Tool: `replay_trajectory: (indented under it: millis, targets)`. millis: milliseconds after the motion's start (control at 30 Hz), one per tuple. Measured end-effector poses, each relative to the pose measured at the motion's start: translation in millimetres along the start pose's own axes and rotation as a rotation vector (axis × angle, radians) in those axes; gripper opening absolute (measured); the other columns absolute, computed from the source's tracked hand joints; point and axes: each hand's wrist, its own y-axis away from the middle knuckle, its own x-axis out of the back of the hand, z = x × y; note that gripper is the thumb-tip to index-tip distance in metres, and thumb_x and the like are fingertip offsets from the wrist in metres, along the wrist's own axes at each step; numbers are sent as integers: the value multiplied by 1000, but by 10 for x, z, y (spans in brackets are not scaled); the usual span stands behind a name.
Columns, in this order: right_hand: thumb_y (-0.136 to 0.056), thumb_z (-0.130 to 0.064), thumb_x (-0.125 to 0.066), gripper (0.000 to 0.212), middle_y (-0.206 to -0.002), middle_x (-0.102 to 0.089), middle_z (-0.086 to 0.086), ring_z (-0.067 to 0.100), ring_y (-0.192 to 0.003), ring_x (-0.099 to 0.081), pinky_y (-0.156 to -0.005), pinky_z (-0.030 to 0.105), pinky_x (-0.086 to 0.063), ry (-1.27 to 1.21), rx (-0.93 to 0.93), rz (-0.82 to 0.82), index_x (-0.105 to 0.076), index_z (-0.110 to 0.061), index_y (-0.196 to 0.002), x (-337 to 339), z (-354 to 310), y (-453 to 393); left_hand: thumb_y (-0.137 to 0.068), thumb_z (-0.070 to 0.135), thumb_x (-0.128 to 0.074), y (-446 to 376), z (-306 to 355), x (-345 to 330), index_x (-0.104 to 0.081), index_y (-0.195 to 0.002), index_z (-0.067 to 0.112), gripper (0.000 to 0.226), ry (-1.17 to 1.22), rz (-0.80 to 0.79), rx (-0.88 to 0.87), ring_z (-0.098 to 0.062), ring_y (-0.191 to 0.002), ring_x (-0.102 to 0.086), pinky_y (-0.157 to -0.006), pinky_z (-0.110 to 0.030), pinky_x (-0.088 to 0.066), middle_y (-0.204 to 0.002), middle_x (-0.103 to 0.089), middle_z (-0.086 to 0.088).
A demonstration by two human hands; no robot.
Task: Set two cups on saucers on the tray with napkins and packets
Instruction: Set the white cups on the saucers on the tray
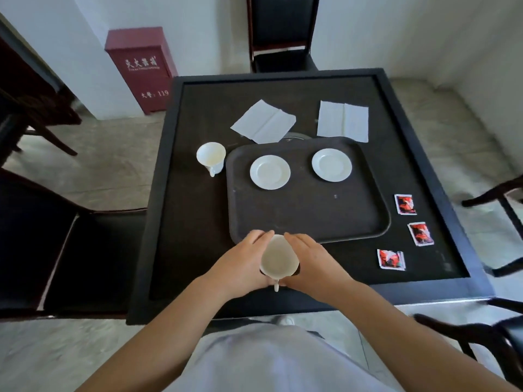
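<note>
So the layout looked pretty deliberate: the tray (308, 222) was parked mid-table (198, 222) with the two saucers (270, 172) (331, 165) already laid side by side along its far half, well apart from each other, probably so each cup would get its own spot and the near half would be left free for the napkins and packets. One cup (279, 257) was being held at the near edge of the tray, cradled between both hands and tipped a bit toward the camera so its inside could be seen, handle pointing back at the person. The left hand (243, 261) was wrapped against the cup's left side with fingers curved around the wall, and the right hand (314, 261) was cupped the same way on the right side, so neither was spread flat and both were closed around the cup; whether the cup's base was touching the table couldn't be made out. The two-handed hold was likely meant to keep it steady for a lift onto the nearer saucer. The second cup (211, 157) was left standing on the table just beside the tray's left edge. Two napkins (263, 121) (343, 121) were lying unfolded beyond the tray, and three red packets (405, 204) (420, 233) (391, 259) were lined up on the table off to the right, none on the tray yet.
</note>
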Motion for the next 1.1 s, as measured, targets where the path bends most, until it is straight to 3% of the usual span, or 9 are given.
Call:
replay_trajectory:
  millis: [233,333,467,833,967,1100]
  targets:
    - [-66,-44,-87,103,-147,-41,-3,15,-129,-44,-101,20,-32,-48,-153,137,-33,-17,-149,166,179,86,-76,50,-78,-464,205,42,-19,-152,24,100,-60,-84,-182,-19,-123,-49,-89,-32,-46,-150,-26,10]
    - [-65,-44,-87,104,-148,-40,-2,15,-130,-43,-99,18,-28,-68,-201,169,-32,-17,-149,229,232,67,-75,48,-79,-635,257,62,-21,-152,22,100,-67,-109,-219,-20,-124,-49,-94,-37,-49,-149,-27,8]
    - [-65,-40,-89,103,-148,-40,-2,15,-131,-42,-98,17,-27,-77,-240,208,-33,-18,-149,334,352,38,-75,46,-81,-829,357,37,-21,-151,23,100,-63,-111,-242,-18,-123,-51,-90,-33,-49,-148,-28,8]
    - [-67,-30,-89,95,-146,-44,0,18,-135,-39,-100,20,-26,-91,-174,153,-39,-16,-145,1047,1026,-300,-72,47,-82,-1575,809,-185,-22,-151,25,102,-2,-38,-119,-17,-123,-51,-89,-30,-46,-147,-31,8]
    - [-67,-32,-89,92,-144,-47,-3,17,-132,-43,-99,24,-29,-64,-132,116,-40,-23,-144,1312,1319,-604,-72,54,-79,-1953,957,-242,-23,-149,25,100,-97,16,-49,-23,-116,-57,-87,-39,-51,-148,-34,4]
    - [-68,-33,-88,78,-134,-54,-6,13,-123,-48,-95,26,-36,-86,-50,91,-48,-27,-135,1540,1556,-988,-73,50,-81,-2368,1018,-229,-24,-150,23,99,-84,50,19,-27,-114,-60,-86,-39,-50,-151,-33,1]
